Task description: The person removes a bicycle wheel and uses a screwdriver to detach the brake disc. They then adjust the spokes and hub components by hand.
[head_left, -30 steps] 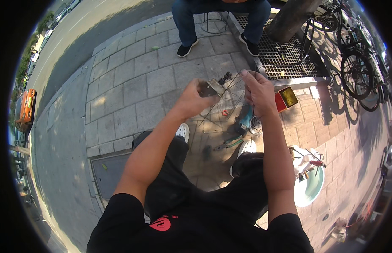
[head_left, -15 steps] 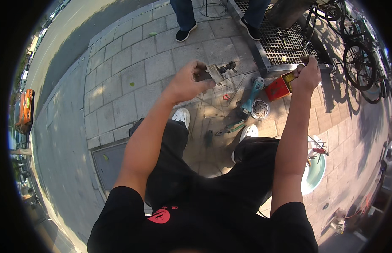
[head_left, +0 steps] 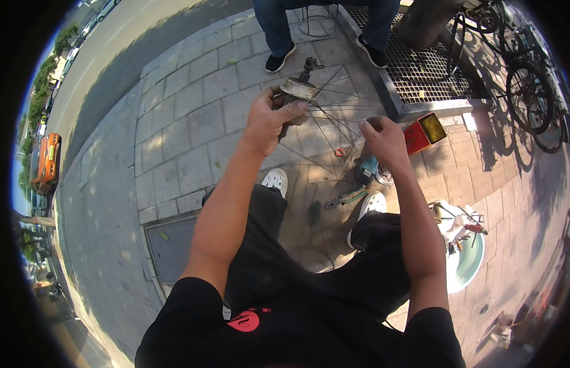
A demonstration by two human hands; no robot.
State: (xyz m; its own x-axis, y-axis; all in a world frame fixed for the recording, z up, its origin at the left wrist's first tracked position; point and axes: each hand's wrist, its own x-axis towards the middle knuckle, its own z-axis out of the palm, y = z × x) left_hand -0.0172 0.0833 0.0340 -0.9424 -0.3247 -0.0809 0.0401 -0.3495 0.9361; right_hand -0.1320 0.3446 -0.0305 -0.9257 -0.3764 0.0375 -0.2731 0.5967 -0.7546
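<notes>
My left hand [head_left: 269, 119] is closed around a worn wheel hub [head_left: 299, 90], its dark axle end pointing up. Thin metal spokes [head_left: 331, 119] fan from the hub toward the right and down over the paving. My right hand [head_left: 386, 144] is closed in a pinch at the outer reach of these spokes, apparently on one thin spoke; its tip is hard to see. Below that hand lie a teal power tool [head_left: 366, 170] and a brake disc [head_left: 384, 177], both partly covered by it. A small red piece [head_left: 339, 152] sits among the spokes.
An open red box [head_left: 423, 135] stands beyond my right hand. Green-handled pliers [head_left: 346, 199] lie between my shoes. At right is a pale green basin [head_left: 471, 264] with tools. Someone sits opposite, shoes [head_left: 280, 59] near a metal grating [head_left: 414, 67]. Bicycles [head_left: 530, 92] stand far right.
My right hand has come down and left, nearer the hub, uncovering the red box. The hub has tipped so its axle points more upward. The view has shifted slightly.
</notes>
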